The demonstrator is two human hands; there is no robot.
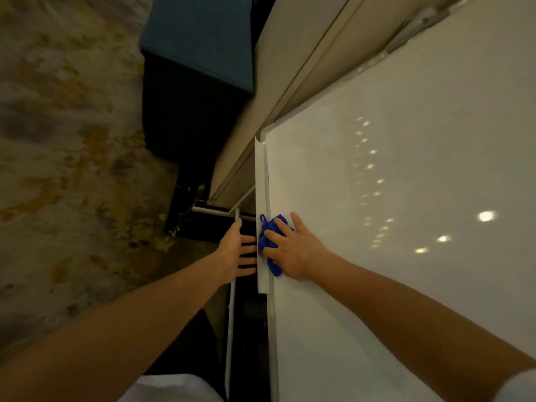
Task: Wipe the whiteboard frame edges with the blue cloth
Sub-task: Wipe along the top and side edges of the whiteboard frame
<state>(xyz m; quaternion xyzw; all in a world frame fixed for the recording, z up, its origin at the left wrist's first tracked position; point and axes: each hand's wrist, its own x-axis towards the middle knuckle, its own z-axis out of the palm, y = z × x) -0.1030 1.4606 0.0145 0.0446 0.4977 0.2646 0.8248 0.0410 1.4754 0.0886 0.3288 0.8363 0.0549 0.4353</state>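
Pressing the blue cloth (269, 245) against the whiteboard frame edge (262, 216), low in the centre of the frame: right hand (293, 250), laid flat over the bunched cloth, fingers slightly spread and bent down onto it, thumb stretched up along the glossy whiteboard surface (391, 198). Cloth bunched under the fingers, touching both the frame strip and the board face, a small loop poking out at its top. Just left of the frame edge: left hand (236, 253), fingers spread wide and extended toward the edge, tips hidden behind the strip, so contact cannot be told. Upper left: patterned carpet (58, 140). Top centre: a blue-topped dark box (200, 39). Reflected ceiling lights on the right of the board.
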